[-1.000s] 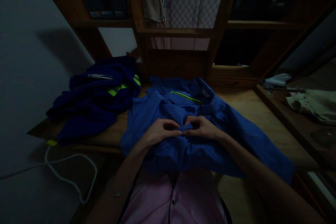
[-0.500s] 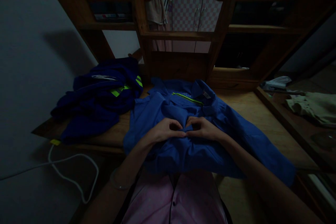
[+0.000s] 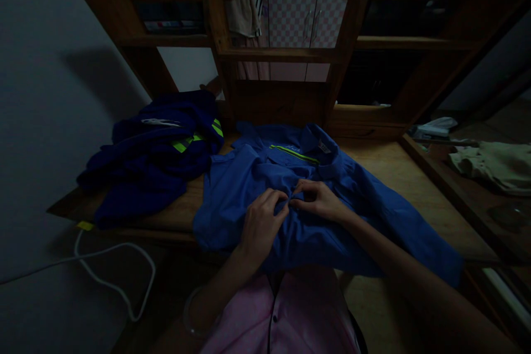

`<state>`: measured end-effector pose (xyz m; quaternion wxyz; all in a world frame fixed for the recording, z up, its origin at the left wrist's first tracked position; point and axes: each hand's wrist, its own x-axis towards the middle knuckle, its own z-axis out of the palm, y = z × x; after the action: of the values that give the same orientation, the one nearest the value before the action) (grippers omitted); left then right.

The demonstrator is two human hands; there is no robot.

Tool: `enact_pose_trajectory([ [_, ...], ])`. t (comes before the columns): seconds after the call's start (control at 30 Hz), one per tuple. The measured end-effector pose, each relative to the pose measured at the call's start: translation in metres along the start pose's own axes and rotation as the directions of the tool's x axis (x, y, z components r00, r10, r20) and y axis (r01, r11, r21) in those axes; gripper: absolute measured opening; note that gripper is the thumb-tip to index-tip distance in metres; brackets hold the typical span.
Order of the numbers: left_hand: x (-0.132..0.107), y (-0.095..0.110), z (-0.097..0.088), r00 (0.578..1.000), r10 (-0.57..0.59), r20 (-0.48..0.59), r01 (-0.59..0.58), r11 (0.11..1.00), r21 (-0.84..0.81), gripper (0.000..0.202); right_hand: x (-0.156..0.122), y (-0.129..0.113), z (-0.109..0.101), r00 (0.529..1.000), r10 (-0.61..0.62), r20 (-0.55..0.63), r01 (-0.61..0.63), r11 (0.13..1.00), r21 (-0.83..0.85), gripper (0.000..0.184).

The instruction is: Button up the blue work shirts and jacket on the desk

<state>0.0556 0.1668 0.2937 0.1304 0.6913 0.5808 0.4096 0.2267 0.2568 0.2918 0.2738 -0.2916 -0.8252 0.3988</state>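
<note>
A blue work shirt (image 3: 232,188) with a yellow-green stripe and lettering near its collar lies spread on the wooden desk (image 3: 398,171). My left hand (image 3: 263,221) pinches the front of the shirt near its middle, the back of the hand turned up. Just beside it my right hand (image 3: 317,199) pinches the same part of the cloth, thumb and forefinger meeting the left fingertips. The cloth bunches around both hands. Whether a button lies between the fingertips is too dark and small to tell.
A heap of dark blue clothing (image 3: 153,160) with reflective yellow-green bands lies at the left by the wall. A wooden shelf frame (image 3: 282,55) rises behind the desk. A white cable (image 3: 116,285) hangs at lower left; pale folded cloth (image 3: 493,163) lies at the right.
My left hand has turned over at the wrist, its back now facing up, with its fingers still at the shirt front. My right hand keeps its pinch, hardly shifted.
</note>
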Motion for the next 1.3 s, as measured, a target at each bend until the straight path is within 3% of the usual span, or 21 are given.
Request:
enact_pose_trajectory([
  [0.13, -0.013, 0.004, 0.019, 0.993, 0.040, -0.109, -0.028, 0.994, 0.107, 0.019, -0.001, 0.000, 0.000, 0.998, 0.008, -0.060, -0.009, 1.000, -0.020, 0.022],
  [0.3, -0.021, 0.003, 0.031, 0.982, 0.086, -0.169, -0.077, 0.995, 0.060, 0.026, -0.001, 0.001, -0.002, 0.995, 0.037, -0.091, -0.036, 0.999, 0.016, 0.023],
  [0.53, -0.013, 0.000, 0.025, 0.972, -0.002, -0.236, -0.019, 0.996, -0.084, 0.026, 0.002, 0.002, -0.004, 0.996, 0.077, 0.050, -0.086, 0.977, 0.195, 0.034],
  [0.77, -0.013, -0.007, 0.020, 0.970, -0.020, -0.242, -0.010, 0.993, -0.120, 0.023, 0.001, -0.002, -0.005, 0.998, 0.012, 0.066, -0.024, 0.984, 0.174, 0.028],
  [0.97, -0.014, -0.007, 0.013, 0.971, -0.075, -0.227, 0.032, 0.982, -0.186, 0.018, 0.001, -0.004, -0.001, 0.996, -0.081, -0.038, 0.079, 0.995, -0.063, 0.023],
  [1.07, -0.012, -0.007, 0.005, 0.967, -0.172, -0.190, 0.105, 0.942, -0.319, 0.012, -0.002, -0.010, -0.011, 0.995, -0.095, -0.029, 0.084, 0.961, -0.265, 0.027],
  [1.17, -0.011, -0.010, -0.001, 0.951, -0.286, -0.114, 0.197, 0.851, -0.487, 0.009, -0.006, -0.017, -0.035, 0.999, -0.044, 0.015, 0.046, 0.865, -0.500, 0.039],
  [1.3, -0.013, -0.017, -0.004, 0.934, -0.353, -0.059, 0.268, 0.800, -0.538, 0.013, -0.006, -0.014, -0.073, 0.996, 0.061, 0.070, 0.007, 0.701, -0.713, 0.026],
])
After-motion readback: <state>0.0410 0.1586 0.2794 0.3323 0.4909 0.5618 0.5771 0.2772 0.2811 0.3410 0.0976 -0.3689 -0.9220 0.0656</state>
